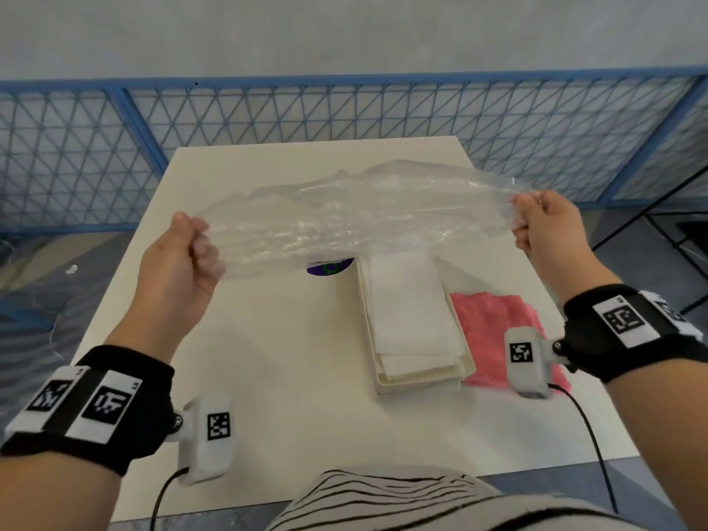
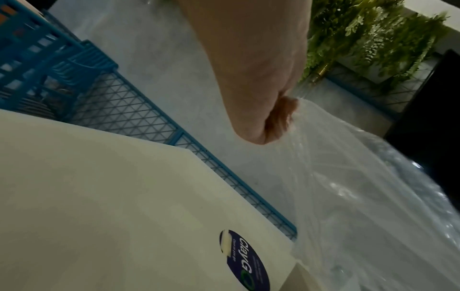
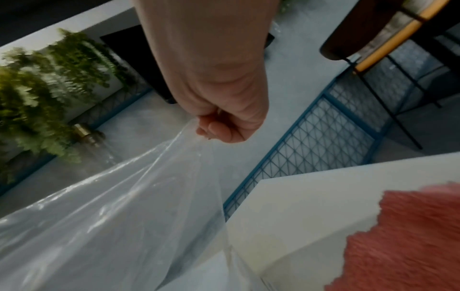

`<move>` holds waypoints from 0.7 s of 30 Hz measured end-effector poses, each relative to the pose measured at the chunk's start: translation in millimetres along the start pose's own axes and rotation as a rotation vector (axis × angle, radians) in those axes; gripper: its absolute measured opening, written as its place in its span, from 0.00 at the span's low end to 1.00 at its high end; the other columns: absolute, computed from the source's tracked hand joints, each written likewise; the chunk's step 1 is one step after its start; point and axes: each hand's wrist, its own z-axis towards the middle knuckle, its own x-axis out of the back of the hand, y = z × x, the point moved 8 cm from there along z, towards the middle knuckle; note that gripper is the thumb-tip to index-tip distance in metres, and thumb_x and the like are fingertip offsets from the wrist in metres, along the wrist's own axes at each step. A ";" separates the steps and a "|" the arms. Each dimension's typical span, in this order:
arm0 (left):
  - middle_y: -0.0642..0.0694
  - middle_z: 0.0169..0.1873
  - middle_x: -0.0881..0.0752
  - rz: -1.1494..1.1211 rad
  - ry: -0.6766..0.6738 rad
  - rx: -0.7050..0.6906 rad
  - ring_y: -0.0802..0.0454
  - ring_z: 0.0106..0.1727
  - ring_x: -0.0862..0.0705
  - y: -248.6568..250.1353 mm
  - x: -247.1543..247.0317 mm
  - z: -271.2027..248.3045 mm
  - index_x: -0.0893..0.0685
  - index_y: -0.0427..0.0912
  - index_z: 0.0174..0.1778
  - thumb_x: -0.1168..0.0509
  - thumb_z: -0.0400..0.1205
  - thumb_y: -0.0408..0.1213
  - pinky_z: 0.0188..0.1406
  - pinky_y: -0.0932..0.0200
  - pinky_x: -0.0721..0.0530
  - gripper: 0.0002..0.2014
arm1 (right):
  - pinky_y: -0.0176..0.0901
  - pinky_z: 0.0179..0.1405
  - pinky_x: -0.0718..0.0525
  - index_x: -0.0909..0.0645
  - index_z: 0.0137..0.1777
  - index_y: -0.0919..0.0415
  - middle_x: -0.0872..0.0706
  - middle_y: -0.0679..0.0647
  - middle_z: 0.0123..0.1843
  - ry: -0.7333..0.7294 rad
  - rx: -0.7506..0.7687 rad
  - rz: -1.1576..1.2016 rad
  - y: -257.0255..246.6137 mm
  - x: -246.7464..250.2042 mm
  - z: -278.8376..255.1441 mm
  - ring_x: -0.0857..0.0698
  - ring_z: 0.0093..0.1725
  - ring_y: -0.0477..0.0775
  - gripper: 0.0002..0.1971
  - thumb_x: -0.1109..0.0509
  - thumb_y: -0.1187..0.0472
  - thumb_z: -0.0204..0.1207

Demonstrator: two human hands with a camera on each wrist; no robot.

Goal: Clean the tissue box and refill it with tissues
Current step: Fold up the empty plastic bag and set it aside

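A clear plastic wrapper (image 1: 344,216) is stretched out flat in the air above the table. My left hand (image 1: 195,243) pinches its left end and my right hand (image 1: 532,220) pinches its right end. The wrist views show the film (image 2: 348,196) (image 3: 112,206) running away from each curled fist (image 2: 268,118) (image 3: 224,126). Below the wrapper, an open white tissue box (image 1: 465,373) lies lengthwise on the table with a stack of white tissues (image 1: 410,316) inside it.
A pink cloth (image 1: 494,331) (image 3: 410,236) lies right of the box. A round blue sticker (image 1: 329,267) (image 2: 246,261) sits on the cream table (image 1: 287,358). A blue mesh fence (image 1: 344,116) runs behind the table. Plants (image 3: 37,88) stand beyond.
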 end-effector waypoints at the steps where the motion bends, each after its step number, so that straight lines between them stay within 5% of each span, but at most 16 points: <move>1: 0.57 0.16 0.32 0.066 0.023 -0.013 0.63 0.16 0.36 0.3 2.9 -1.2 0.25 0.47 0.33 0.47 0.88 0.44 0.14 0.70 0.38 0.18 | 0.29 0.14 0.35 0.26 0.37 0.54 0.29 0.51 0.28 -0.003 -0.010 -0.019 4.6 2.1 -0.3 0.33 0.15 0.38 0.13 0.41 0.65 0.84; 3: 0.57 0.15 0.34 0.192 0.029 -0.029 0.62 0.15 0.39 1.1 3.3 -3.2 0.26 0.46 0.33 0.47 0.88 0.46 0.14 0.69 0.44 0.18 | 0.29 0.14 0.34 0.26 0.37 0.53 0.30 0.52 0.28 -0.020 -0.034 -0.069 13.6 4.9 -0.9 0.33 0.14 0.38 0.14 0.42 0.65 0.84; 6: 0.57 0.16 0.32 0.501 -0.054 -0.101 0.62 0.17 0.36 6.7 -1.3 -7.2 0.21 0.46 0.35 0.48 0.85 0.59 0.15 0.68 0.40 0.23 | 0.31 0.16 0.27 0.24 0.40 0.53 0.25 0.53 0.31 -0.093 -0.069 -0.072 19.0 2.8 -5.7 0.25 0.17 0.39 0.13 0.44 0.65 0.85; 9: 0.57 0.26 0.24 0.748 -0.238 -0.175 0.62 0.29 0.27 10.8 -6.9 -9.2 0.14 0.53 0.37 0.39 0.82 0.56 0.32 0.67 0.29 0.15 | 0.33 0.28 0.15 0.25 0.42 0.55 0.14 0.52 0.43 -0.195 -0.091 0.140 9.8 -0.6 -13.3 0.13 0.29 0.44 0.13 0.43 0.70 0.84; 11: 0.63 0.35 0.15 0.757 -0.391 -0.010 0.63 0.42 0.20 0.4 -3.0 -13.2 0.13 0.56 0.37 0.27 0.73 0.46 0.47 0.64 0.27 0.01 | 0.37 0.39 0.12 0.28 0.38 0.57 0.10 0.48 0.46 -0.303 -0.105 0.294 4.2 1.5 -19.8 0.11 0.36 0.46 0.14 0.43 0.72 0.83; 13: 0.60 0.46 0.13 0.860 -0.540 0.189 0.65 0.53 0.18 -18.8 13.5 -19.9 0.10 0.54 0.37 0.21 0.58 0.48 0.61 0.57 0.27 0.13 | 0.38 0.43 0.12 0.27 0.38 0.64 0.09 0.49 0.47 -0.411 -0.159 0.192 14.4 6.3 -27.4 0.11 0.42 0.48 0.12 0.43 0.76 0.80; 15: 0.56 0.60 0.18 1.214 -0.677 0.386 0.60 0.65 0.24 -43.3 36.0 -33.7 0.09 0.59 0.41 0.26 0.67 0.38 0.67 0.55 0.31 0.11 | 0.39 0.43 0.14 0.24 0.39 0.73 0.11 0.58 0.48 -0.538 -0.258 -0.305 44.3 17.0 -37.6 0.13 0.45 0.53 0.11 0.44 0.82 0.76; 16: 0.58 0.66 0.23 1.394 -0.787 0.515 0.59 0.69 0.29 -56.3 45.2 -44.2 0.10 0.63 0.47 0.30 0.73 0.31 0.67 0.58 0.32 0.18 | 0.42 0.46 0.17 0.21 0.41 0.71 0.14 0.60 0.49 -0.616 -0.329 -0.580 62.9 24.9 -42.7 0.15 0.47 0.55 0.13 0.45 0.82 0.76; 18: 0.61 0.70 0.32 1.499 -0.851 0.766 0.61 0.71 0.37 -67.1 57.4 -59.6 0.20 0.63 0.62 0.32 0.79 0.31 0.66 0.64 0.37 0.22 | 0.48 0.56 0.21 0.16 0.52 0.60 0.14 0.55 0.58 -0.705 -0.386 -0.933 79.6 37.5 -47.4 0.16 0.56 0.56 0.16 0.43 0.75 0.79; 20: 0.64 0.69 0.29 1.352 -0.781 0.807 0.63 0.70 0.35 -65.4 43.1 -64.4 0.24 0.57 0.67 0.25 0.71 0.54 0.68 0.65 0.40 0.29 | 0.49 0.60 0.22 0.19 0.62 0.50 0.16 0.48 0.62 -0.643 -0.323 -0.807 64.8 28.8 -48.0 0.16 0.60 0.53 0.12 0.37 0.52 0.82; 21: 0.64 0.68 0.25 1.213 -0.699 0.764 0.62 0.70 0.31 -65.6 33.2 -57.4 0.22 0.55 0.66 0.23 0.59 0.66 0.71 0.61 0.38 0.40 | 0.47 0.60 0.22 0.20 0.63 0.46 0.16 0.46 0.62 -0.591 -0.314 -0.648 56.5 21.0 -45.9 0.15 0.59 0.52 0.21 0.37 0.36 0.76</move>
